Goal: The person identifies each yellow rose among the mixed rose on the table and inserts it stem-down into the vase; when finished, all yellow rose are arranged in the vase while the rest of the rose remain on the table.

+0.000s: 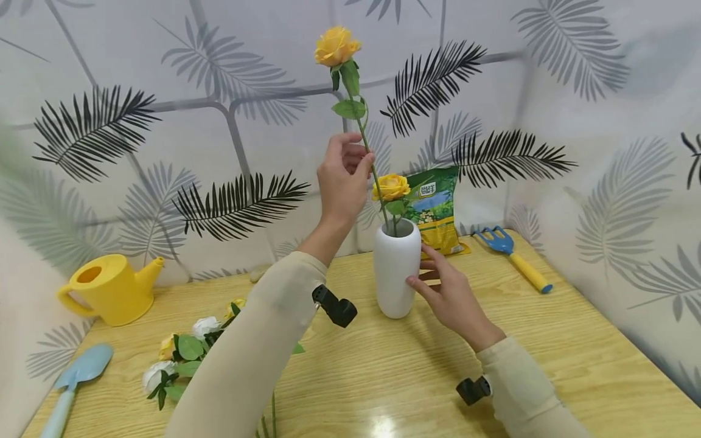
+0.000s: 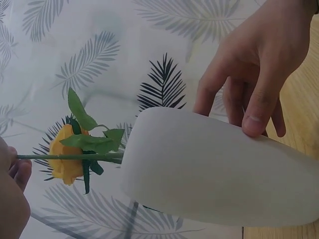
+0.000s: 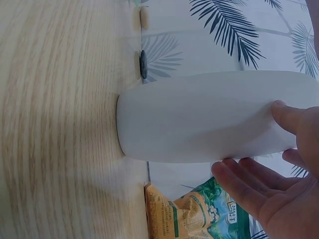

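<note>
A white vase (image 1: 395, 274) stands upright on the wooden table (image 1: 547, 340). A short yellow rose (image 1: 390, 187) sits in its mouth. My left hand (image 1: 344, 176) is raised above and left of the vase and pinches the green stem (image 1: 366, 143) of a tall yellow rose (image 1: 335, 45), whose lower end is inside the vase. My right hand (image 1: 446, 292) is at the vase's right side. Its thumb (image 2: 259, 114) rests on the vase (image 2: 209, 169). In the right wrist view its fingers (image 3: 244, 181) lie nearly straight beside the vase (image 3: 199, 117), with a gap showing.
A yellow watering can (image 1: 109, 289) and a light blue trowel (image 1: 76, 377) lie at the left. Loose white and yellow flowers (image 1: 186, 359) lie in front of them. A green and yellow bag (image 1: 438, 210) leans behind the vase, and a blue rake (image 1: 515, 258) lies at the right. Palm-leaf backdrop all round.
</note>
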Motion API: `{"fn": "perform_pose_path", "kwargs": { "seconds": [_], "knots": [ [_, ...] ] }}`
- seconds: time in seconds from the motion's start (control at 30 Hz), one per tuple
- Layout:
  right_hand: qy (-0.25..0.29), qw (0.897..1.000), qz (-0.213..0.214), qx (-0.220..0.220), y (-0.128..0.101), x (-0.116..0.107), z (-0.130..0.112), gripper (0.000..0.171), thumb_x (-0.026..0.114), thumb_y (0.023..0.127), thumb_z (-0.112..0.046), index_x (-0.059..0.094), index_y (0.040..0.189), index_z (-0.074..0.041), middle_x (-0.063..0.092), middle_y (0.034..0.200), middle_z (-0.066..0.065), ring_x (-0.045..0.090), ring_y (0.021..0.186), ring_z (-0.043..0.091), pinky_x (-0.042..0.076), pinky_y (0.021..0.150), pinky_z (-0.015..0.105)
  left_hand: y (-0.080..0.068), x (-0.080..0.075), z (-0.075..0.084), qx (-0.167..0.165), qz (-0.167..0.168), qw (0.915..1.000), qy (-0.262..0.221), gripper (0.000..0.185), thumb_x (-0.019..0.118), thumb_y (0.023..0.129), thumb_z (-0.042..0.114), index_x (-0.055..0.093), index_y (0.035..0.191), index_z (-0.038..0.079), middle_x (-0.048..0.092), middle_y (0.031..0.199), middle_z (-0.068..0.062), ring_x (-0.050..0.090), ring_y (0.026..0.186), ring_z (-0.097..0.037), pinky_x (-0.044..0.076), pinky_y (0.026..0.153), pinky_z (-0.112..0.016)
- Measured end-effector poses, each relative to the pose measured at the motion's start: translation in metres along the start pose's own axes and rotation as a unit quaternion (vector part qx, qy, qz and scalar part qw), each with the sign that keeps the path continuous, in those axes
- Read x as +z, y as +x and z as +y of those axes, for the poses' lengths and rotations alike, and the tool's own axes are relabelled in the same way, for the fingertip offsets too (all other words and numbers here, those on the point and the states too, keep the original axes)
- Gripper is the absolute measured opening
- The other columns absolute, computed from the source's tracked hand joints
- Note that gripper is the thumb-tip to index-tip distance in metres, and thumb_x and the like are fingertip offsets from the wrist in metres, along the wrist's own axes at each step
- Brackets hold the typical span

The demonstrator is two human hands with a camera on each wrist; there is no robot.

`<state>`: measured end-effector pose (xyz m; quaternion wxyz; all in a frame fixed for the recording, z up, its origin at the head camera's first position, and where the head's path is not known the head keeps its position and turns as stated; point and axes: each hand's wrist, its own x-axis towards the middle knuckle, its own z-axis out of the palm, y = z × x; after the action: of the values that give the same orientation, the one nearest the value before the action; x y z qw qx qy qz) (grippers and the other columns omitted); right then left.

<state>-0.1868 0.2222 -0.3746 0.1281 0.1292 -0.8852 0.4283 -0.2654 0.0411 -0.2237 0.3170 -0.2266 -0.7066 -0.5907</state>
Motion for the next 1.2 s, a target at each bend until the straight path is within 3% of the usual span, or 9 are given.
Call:
{"fn": "perform_pose_path", "kwargs": {
  "seconds": [0.27,0.73,1.0,1.2],
  "knots": [
    [0.0,1.0,0.001,-0.002,0.0,0.001,0.001,0.068,0.066,0.099,-0.022,0.032,0.156,-0.008,0.062,0.133,0.023,0.068,0.112,0.038,0.06,0.088,0.05,-0.013,0.006,-0.01,-0.025,-0.015,0.9994,0.021,0.03,0.067,0.096,0.004,0.057,0.124,-0.003,0.071,0.104,-0.018,0.069,0.091,-0.027,0.057,0.078,-0.025],
    [-0.007,1.0,0.002,-0.007,0.0,0.0,0.0,0.067,0.066,0.099,-0.021,0.032,0.156,-0.009,0.063,0.132,0.023,0.069,0.11,0.037,0.061,0.087,0.049,-0.035,-0.001,-0.029,-0.036,-0.048,0.9982,0.008,0.034,0.07,0.092,0.0,0.057,0.123,-0.004,0.071,0.098,-0.022,0.07,0.085,-0.032,0.061,0.078,-0.038],
    [-0.006,1.0,0.004,-0.009,0.0,0.001,-0.001,0.067,0.066,0.099,-0.02,0.032,0.156,-0.008,0.063,0.132,0.024,0.069,0.11,0.038,0.06,0.087,0.05,-0.047,-0.004,-0.034,-0.043,-0.056,0.9975,-0.007,0.035,0.069,0.093,-0.001,0.055,0.125,-0.004,0.07,0.098,-0.023,0.071,0.082,-0.033,0.061,0.071,-0.028],
    [-0.005,1.0,0.002,-0.005,0.0,0.0,0.001,0.067,0.066,0.099,-0.02,0.032,0.156,-0.007,0.062,0.132,0.024,0.069,0.11,0.038,0.061,0.087,0.049,-0.053,0.002,-0.037,-0.051,-0.056,0.9971,0.0,0.032,0.066,0.095,-0.001,0.056,0.125,-0.003,0.07,0.098,-0.022,0.071,0.08,-0.033,0.061,0.07,-0.028]
  ]
}}
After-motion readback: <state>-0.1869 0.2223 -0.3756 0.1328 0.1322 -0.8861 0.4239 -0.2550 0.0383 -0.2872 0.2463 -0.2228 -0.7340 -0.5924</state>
